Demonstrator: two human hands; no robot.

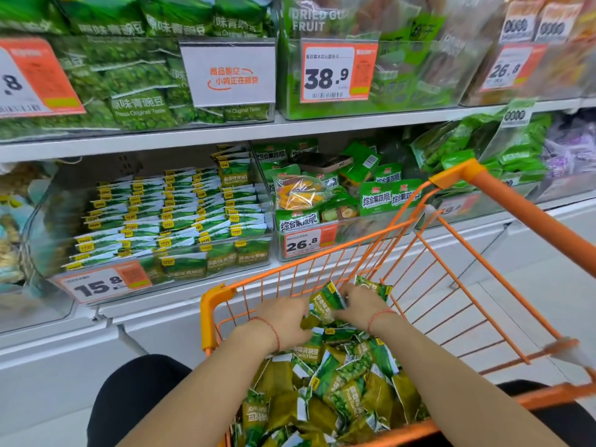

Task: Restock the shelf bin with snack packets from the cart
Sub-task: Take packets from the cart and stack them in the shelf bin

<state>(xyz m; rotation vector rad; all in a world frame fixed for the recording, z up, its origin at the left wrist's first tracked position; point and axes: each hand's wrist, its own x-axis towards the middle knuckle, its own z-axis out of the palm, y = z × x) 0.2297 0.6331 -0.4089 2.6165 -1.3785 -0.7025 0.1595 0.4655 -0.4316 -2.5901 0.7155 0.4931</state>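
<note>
- The left hand (pixel 283 317) and the right hand (pixel 358 304) were both down in the orange wire cart (pixel 483 285), close together at the far end of the heap of green snack packets (pixel 338 382).
- The right hand's fingers were curled round a small bunch of packets, one of which, the held packet (pixel 327 300), stood tilted between the two hands with its yellow label uppermost; another green corner stuck out past the knuckles toward the cart's far wall.
- The left hand's fingers were bent down into the packets just beside that bunch; they seemed to be gripping packets, though the fingertips were hidden.
- Each wrist wore a thin red string.
- The loose packets filled the near part of the cart, lying at all angles, and its far right part showed bare wire.
- The shelf bin (pixel 154 221), a clear box on the lower shelf directly ahead and left of the cart, held tidy rows of matching green packets stacked nearly to the front, with a price tag (pixel 103 283) reading 15.8 on its front wall.
- To its right a second clear bin (pixel 309 201) held mixed green bags behind a 26.8 tag.
- The upper shelf (pixel 225 130) carried further bins of green pea bags and dried fruit, with a white notice card (pixel 227 74) and a 38.9 tag.
</note>
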